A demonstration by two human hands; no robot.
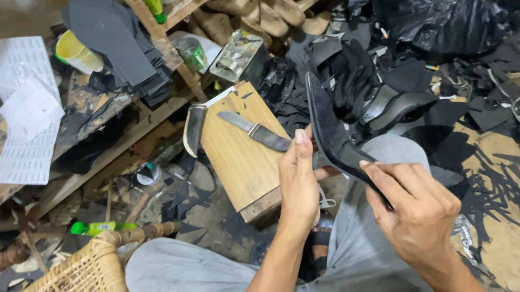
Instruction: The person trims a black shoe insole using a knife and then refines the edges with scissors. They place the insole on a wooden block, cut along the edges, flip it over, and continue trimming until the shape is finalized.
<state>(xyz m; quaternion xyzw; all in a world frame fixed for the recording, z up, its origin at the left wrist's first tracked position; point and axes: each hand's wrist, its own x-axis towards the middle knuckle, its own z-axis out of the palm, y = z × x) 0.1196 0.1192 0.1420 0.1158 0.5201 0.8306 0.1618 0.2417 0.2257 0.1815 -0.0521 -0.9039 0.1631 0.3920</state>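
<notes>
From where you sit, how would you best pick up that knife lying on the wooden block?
Probably by the dark handle end of the knife, the end nearest the left hand, coming from above. It lies flat on the wooden block with its pale blade pointing away, so the handle is the safe, closest part.

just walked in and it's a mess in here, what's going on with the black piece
A seated person holds a black shoe sole piece up edge-on with both hands: left hand on its left side, right hand gripping the lower end. A knife lies on the wooden block ahead. Black offcuts litter the floor.
</notes>
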